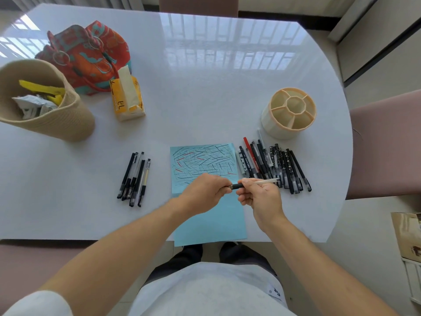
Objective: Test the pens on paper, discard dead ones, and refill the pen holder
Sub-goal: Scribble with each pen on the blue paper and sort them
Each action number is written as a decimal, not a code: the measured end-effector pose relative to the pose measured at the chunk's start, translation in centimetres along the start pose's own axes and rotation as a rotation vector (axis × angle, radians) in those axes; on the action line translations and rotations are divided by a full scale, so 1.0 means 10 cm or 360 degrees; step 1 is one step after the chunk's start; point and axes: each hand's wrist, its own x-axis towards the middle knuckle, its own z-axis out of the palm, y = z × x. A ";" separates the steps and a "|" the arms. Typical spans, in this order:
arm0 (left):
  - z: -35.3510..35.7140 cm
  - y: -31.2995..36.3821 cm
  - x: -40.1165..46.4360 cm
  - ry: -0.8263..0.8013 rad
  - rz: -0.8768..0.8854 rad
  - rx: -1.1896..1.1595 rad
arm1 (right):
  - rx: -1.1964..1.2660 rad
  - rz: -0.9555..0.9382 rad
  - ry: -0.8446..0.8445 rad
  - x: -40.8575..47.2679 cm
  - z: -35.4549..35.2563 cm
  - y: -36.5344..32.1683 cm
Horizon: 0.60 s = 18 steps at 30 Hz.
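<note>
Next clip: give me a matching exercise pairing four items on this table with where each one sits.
Things:
1. pen holder
2. small group of pens
3. tissue pack
4. woven basket

Places:
A. far left edge of the table
B. left of the blue paper
C. far right, behind the large pile of pens
D. in front of the patterned bag

Pairs: 1-C, 2-B, 3-D, 4-A

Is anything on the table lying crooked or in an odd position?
Only one thing: the blue paper hangs over the near edge of the table. The pen holder stands upright and empty, and both pen piles lie tidy.
</note>
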 end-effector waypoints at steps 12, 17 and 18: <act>0.14 -0.48 -0.31 0.0264 -0.0120 0.0098 | -0.0292 -0.0262 0.0217 0.35 -0.39 -0.02; 0.41 -0.42 -0.22 0.0095 0.0092 0.0268 | -0.0856 -0.0584 0.0127 0.41 -0.19 0.22; 0.44 -0.42 -0.22 0.0074 0.0100 0.0300 | -0.0939 -0.0633 0.0124 0.41 -0.16 0.25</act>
